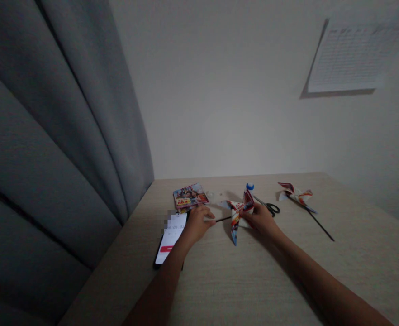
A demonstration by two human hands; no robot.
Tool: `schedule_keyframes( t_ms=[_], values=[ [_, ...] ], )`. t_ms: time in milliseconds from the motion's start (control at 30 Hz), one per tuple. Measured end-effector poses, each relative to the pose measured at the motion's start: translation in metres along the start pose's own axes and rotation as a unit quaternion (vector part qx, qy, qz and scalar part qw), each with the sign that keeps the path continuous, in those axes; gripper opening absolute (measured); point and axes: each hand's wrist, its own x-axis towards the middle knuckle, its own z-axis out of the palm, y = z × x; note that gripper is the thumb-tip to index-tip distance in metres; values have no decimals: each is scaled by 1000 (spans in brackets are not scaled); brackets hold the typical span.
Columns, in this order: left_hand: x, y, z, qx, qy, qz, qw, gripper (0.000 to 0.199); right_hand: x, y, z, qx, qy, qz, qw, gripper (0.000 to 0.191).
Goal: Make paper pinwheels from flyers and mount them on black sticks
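Observation:
A paper pinwheel [236,216] with printed, folded blades is held just above the table, tilted toward the left. My right hand [259,219] is closed on it, thumb and fingers pinching near its centre. From the pinwheel a thin dark stick [223,219] runs left to my left hand [199,222], whose thumb and fingertips close around its end. Behind my right hand lie scissors [273,208] with dark handles, partly covered by the hand and the pinwheel. A blue cap-like round object [250,186] shows just behind the top blade.
A second pinwheel [299,196] on a dark stick lies at the right of the table [355,271]. A stack of printed leaflets [189,196] and a phone [172,237] with a lit timer lie at left. A grey curtain [84,90] hangs beside the table's left edge.

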Motion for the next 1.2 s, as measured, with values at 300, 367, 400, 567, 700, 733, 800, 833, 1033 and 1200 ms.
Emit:
schedule_keyframes(
  t_ms=[300, 367, 400, 567, 700, 733, 800, 833, 1033, 1200],
  values=[
    [-2, 2, -2, 17, -28, -20, 999, 5, 0, -1, 3, 18, -6, -15, 1000, 35],
    [-3, 3, -3, 21, -33, -21, 999, 4, 0, -1, 4, 22, -4, -16, 1000, 35],
    [-3, 3, -3, 21, -36, -22, 999, 3, 1, -1, 4, 21, -2, -14, 1000, 35],
    [-4, 3, -2, 15, -39, -17, 999, 4, 2, -2, 5, 34, -1, -12, 999, 36],
    [-4, 2, -1, -16, -14, -18, 1000, 8, 4, 0, 6, 35, 1, -19, 999, 38],
    [-3, 2, -1, -26, -4, -22, 999, 8, 4, 0, 6, 34, -2, -21, 999, 40],
    [-2, 1, -2, -37, 16, -31, 999, 8, 3, -1, 5, 20, -5, -21, 1000, 43],
    [-1, 0, -2, -37, 23, -33, 998, 7, 3, -2, 4, 7, -7, -17, 1000, 44],
    [5, 0, 0, -42, 81, -73, 993, 8, -3, -6, -1, 49, -26, 16, 998, 45],
    [3, 5, 13, -51, 111, -82, 989, 6, -1, 1, 4, 66, -41, 3, 997, 51]
  ],
)
